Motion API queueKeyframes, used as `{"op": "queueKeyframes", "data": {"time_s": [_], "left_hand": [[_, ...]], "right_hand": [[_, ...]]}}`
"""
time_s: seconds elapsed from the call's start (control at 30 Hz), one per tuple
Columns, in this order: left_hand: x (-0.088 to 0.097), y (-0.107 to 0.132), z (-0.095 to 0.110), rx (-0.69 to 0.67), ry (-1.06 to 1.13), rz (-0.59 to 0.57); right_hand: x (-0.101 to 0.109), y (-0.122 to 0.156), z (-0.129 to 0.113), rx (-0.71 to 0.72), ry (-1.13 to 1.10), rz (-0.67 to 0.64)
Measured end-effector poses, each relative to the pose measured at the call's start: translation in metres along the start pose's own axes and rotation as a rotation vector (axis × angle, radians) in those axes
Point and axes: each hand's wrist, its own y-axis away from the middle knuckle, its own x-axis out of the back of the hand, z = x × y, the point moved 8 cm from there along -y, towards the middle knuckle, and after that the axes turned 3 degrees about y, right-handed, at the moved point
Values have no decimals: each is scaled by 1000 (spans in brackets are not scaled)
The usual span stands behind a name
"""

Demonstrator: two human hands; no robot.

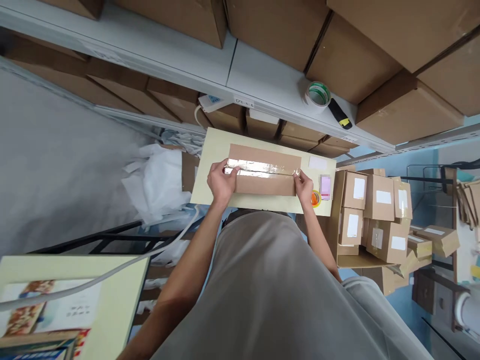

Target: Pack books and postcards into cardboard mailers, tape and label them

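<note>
Long brown cardboard box with shiny clear tape lies mid-frame, left hand and right hand clamped on its ends; smoothing the taped seam seems in hand, calling next for even thumb pressure.

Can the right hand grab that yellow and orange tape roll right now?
Probably yes. The tape roll lies right beside the right hand, and nothing seems to be in between. But that hand is busy at the end of the cardboard box, so it would likely have to leave that first.
</note>
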Motion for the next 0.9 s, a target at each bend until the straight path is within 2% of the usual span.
{"op": "queueKeyframes", "data": {"time_s": [0.07,0.17,0.27,0.33,0.4,0.47,0.57,0.67,0.73,0.8,0.9], "left_hand": [[11,5,-13,17,-55,21],[14,9,-27,13,-88,21],[10,10,-32,-3,-55,4],[6,10,-34,3,-22,1],[4,12,-36,17,3,21],[3,15,-39,28,12,56],[1,20,-40,31,10,95],[1,23,-40,32,11,99],[3,24,-37,22,18,107],[7,24,-30,-18,29,121],[10,25,-17,-99,30,113]], "right_hand": [[-10,4,-17,-12,63,31],[-27,6,-34,-32,230,14],[-32,3,-35,-14,310,-11],[-29,1,-26,35,313,-35],[-20,1,-9,106,306,-26],[-6,5,19,120,321,51],[8,19,79,-23,373,146],[3,35,129,-147,427,114],[-6,43,150,-211,450,89],[-17,48,161,-272,459,74],[-30,46,166,-342,463,78]]}}
